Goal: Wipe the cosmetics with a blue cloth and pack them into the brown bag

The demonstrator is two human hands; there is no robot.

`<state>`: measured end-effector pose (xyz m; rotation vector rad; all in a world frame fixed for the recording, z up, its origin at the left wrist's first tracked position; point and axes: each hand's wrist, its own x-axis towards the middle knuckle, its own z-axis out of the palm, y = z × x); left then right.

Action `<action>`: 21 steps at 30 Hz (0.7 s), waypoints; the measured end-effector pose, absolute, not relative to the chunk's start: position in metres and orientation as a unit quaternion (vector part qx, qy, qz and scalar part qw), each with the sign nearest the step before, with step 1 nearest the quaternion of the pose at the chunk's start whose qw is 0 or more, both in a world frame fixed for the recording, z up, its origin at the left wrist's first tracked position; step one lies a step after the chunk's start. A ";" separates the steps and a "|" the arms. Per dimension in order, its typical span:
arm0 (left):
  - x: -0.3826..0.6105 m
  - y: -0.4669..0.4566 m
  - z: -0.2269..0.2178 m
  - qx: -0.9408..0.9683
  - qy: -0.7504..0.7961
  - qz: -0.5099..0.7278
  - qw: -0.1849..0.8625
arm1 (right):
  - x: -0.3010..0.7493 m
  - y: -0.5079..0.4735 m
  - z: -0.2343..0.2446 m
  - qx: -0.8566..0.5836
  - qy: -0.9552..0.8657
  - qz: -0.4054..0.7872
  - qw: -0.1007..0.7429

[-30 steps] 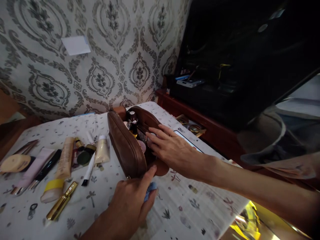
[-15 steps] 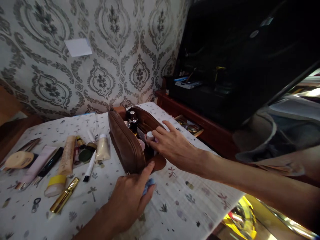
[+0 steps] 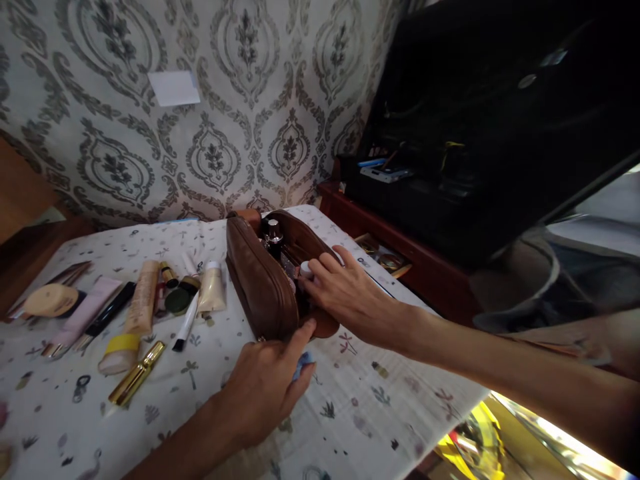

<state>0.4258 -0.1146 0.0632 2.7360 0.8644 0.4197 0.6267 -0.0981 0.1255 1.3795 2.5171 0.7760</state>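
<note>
**mossy_k:** What's the right hand got? It's at the mouth of the brown pouch, and the fingertips look pinched shut on something tiny.

**dabble22:** Yeah, it's closed on a small white-capped bottle, right at the zip opening on the side away from the camera. You only see the cap, the rest is behind the fingers. I'd guess it's light, hard plastic and a bit slick, so gripping low around the body beats holding the cap, which might twist or pop off.

**mossy_k:** And the left hand?

**dabble22:** It's loosely curled, with the index tip touching the near end of the pouch. A blue scrap pokes out under the fingers. I can't tell if it's gripped or just lying there.

**mossy_k:** The pouch looks floppy?

**dabble22:** Probably soft faux leather, but it's stuffed, so it stands on its own. A dark bottle with a silver top sticks up at the far end, likely glass, so that one's breakable. I'd take the pouch by its sides, since the walls would sag if you held the rim.

**mossy_k:** What about around it?

**dabble22:** A cream tube lies just left of the pouch, then a brush. A gold lipstick is nearer the camera. It's all on a printed tablecloth.
</note>
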 end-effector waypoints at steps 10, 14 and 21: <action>0.424 -0.111 0.068 0.935 0.288 0.147 0.145 | 0.638 -0.098 0.123 0.446 0.866 0.219 0.053; 0.424 -0.111 0.068 0.933 0.285 0.158 0.151 | 0.642 -0.095 0.118 0.440 0.873 0.209 0.038; 0.422 -0.109 0.068 0.930 0.277 0.171 0.168 | 0.646 -0.101 0.125 0.421 0.885 0.194 -0.034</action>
